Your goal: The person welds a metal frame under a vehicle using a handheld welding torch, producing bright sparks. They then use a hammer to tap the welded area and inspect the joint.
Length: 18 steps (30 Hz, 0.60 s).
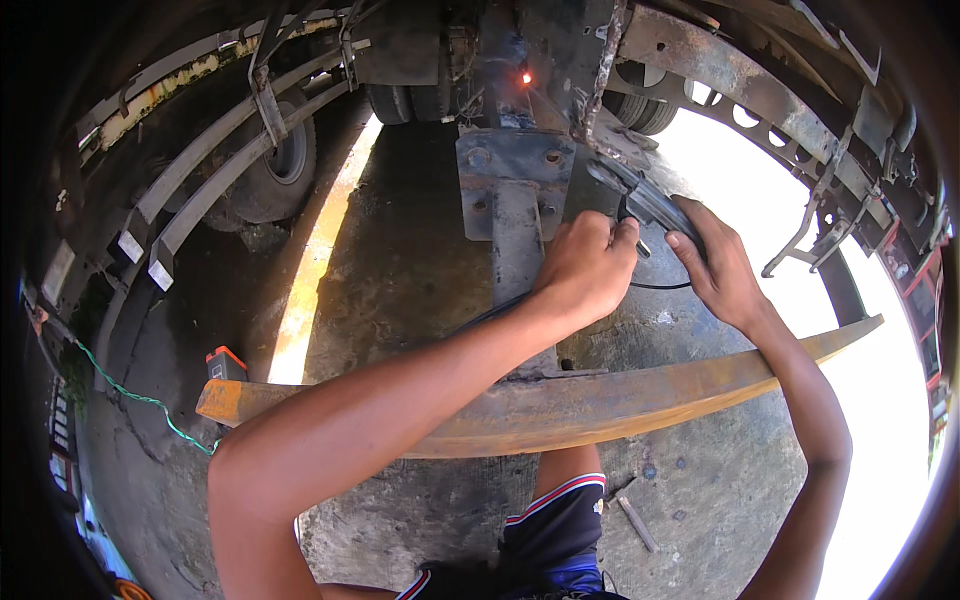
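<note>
Right of centre, my right hand [715,262] is closed around a grey metal tool [652,203] that looks like a welding electrode holder. Its head points up and to the left, toward the steel frame. My left hand [592,262] is closed beside it, fingers curled and thumb up against a dark part under the tool; what it grips is mostly hidden. A black cable [662,286] loops between the hands. Beyond them, a red-hot spot [527,78] glows on a dark upright steel beam [502,60]. Just below is a steel plate [515,165] with bolt holes.
A curved, rusty yellow-brown steel bar [560,410] crosses in front of me under my forearms. An orange-and-black box [226,363] and green wire [150,402] are at the left. Truck wheels [275,165] and frame rails [205,165] stand beyond. A metal strip [636,524] lies on the concrete.
</note>
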Each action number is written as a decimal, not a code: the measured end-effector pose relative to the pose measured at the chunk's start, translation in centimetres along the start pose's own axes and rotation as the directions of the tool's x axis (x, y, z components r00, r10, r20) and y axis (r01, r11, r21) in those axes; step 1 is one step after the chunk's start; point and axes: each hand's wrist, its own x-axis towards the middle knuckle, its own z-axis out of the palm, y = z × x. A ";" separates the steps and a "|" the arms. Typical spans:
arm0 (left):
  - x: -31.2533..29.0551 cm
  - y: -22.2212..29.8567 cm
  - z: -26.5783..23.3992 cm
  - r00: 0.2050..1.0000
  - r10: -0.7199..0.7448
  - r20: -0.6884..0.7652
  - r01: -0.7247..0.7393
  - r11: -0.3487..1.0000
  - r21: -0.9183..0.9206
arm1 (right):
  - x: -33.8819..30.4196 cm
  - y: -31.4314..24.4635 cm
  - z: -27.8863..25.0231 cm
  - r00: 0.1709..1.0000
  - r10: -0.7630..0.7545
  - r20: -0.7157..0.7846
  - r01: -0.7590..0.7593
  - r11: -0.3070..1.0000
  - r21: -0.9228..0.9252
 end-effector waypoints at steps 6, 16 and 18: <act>0.1 0.5 -0.5 0.995 -0.065 0.071 0.074 0.988 -0.137 | 0.6 0.0 0.4 1.000 -0.006 -0.002 0.006 1.000 -0.014; 0.1 0.8 -0.9 0.988 -0.116 0.098 0.132 0.975 -0.181 | 0.9 0.1 1.2 1.000 -0.007 -0.017 0.006 0.999 -0.033; 0.3 0.8 -0.8 0.987 -0.122 0.102 0.140 0.971 -0.193 | 0.9 0.2 1.1 1.000 0.005 -0.013 -0.005 0.999 -0.037</act>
